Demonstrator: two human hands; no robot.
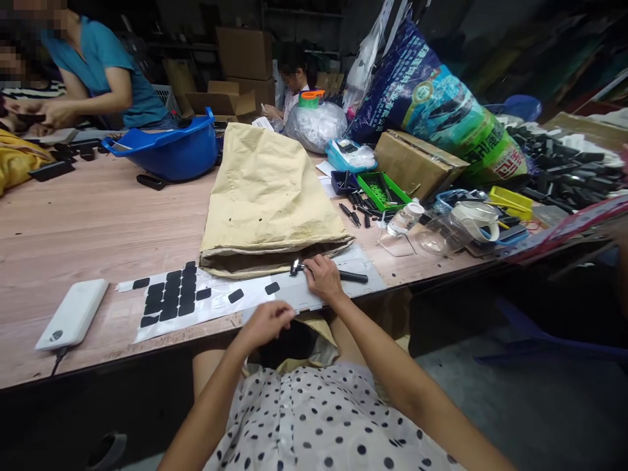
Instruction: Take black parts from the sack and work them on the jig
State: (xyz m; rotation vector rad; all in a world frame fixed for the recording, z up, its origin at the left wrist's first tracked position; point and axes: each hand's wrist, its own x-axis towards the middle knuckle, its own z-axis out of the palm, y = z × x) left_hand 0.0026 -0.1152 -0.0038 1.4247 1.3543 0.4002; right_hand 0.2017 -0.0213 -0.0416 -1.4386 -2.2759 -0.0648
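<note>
My right hand (324, 280) is closed over the middle of a small hammer (354, 277). Its shiny head shows left of my fingers and its black handle to the right, above a grey board (370, 267) at the table edge. My left hand (267, 324) hovers at the edge, fingers curled and thumb near the fingertips; anything in them is too small to make out. Left of the board lies a white sheet (189, 315) with rows of black rounded pads (171, 293). Beyond my hands a tan sack (269, 190) lies flat, mouth towards me. Another open bag (326, 347) is on my lap.
A white power bank (73, 314) with a cable lies left. Behind are a blue basin (167, 147), a green tray (383, 190), a cardboard box (417, 163) and a clear bottle (405, 219). Black parts (569, 170) are heaped right. Co-workers sit across the table.
</note>
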